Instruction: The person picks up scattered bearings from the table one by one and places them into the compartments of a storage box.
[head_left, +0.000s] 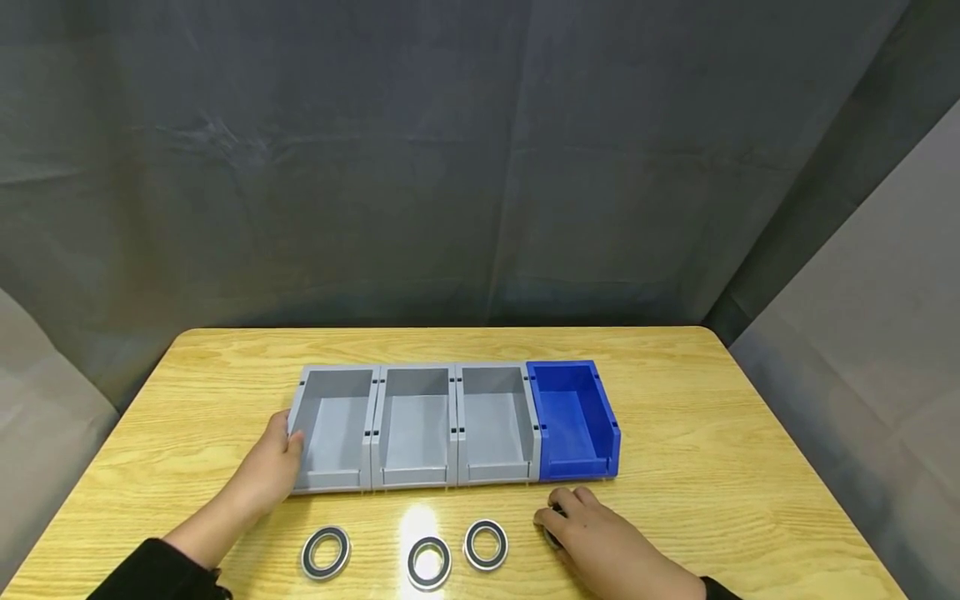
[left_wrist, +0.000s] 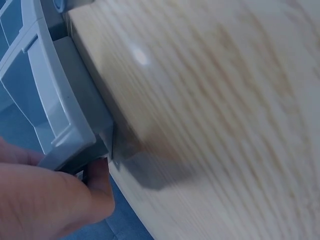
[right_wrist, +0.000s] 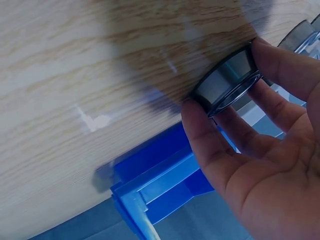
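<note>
In the head view my left hand [head_left: 272, 463] grips the side wall of the leftmost grey bin [head_left: 333, 482], thumb over its rim. The left wrist view shows that hand [left_wrist: 50, 195] pinching the bin's edge [left_wrist: 75, 145]. My right hand [head_left: 603, 537] holds a ball bearing [head_left: 553, 540] just in front of the blue bin [head_left: 573, 425]. Seen from the right wrist, the thumb and fingers pinch the metal ring's outer rim [right_wrist: 225, 80], close to the table. Three more bearings lie flat on the table: one at left [head_left: 326, 552], two nearer the middle [head_left: 430, 563] [head_left: 486, 545].
Two further grey bins [head_left: 415, 476] [head_left: 495, 473] stand between the leftmost one and the blue bin, side by side in one row. All stand on a wood-grain table [head_left: 712, 433]. A dark grey curtain [head_left: 420, 183] hangs behind its far edge.
</note>
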